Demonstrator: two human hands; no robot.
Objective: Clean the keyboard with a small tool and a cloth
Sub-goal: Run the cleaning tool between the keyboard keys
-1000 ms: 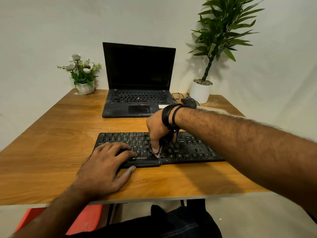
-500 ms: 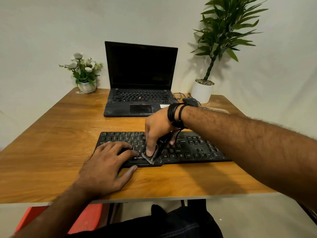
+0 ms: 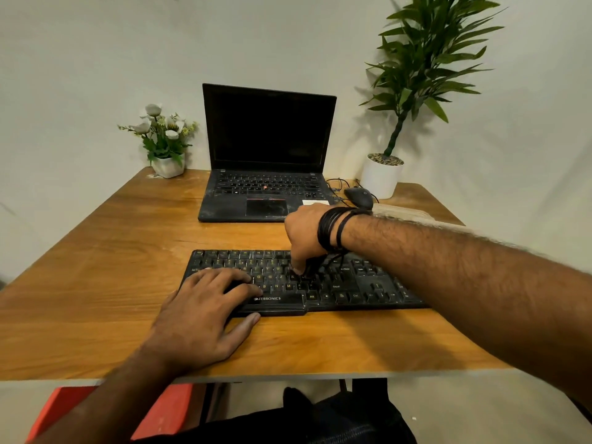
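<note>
Left hand [image 3: 205, 310] flat on keyboard [image 3: 358, 285], right hand [image 3: 304, 233] pinching small tool [image 3: 309, 272] — laptop [image 3: 267, 155], mouse [image 3: 358, 196] behind.

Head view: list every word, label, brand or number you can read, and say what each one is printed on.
"ZEBRONICS": front edge of the black keyboard, below the space bar.
"Alt", "Ctrl": its bottom row keys.
"G", "H", "J", "B", "N", "M": yellowish letters on keys between the left hand and the right hand.
Laptop key legends and its white sticker: too small to read.
Mouse logo: blurred.
</note>
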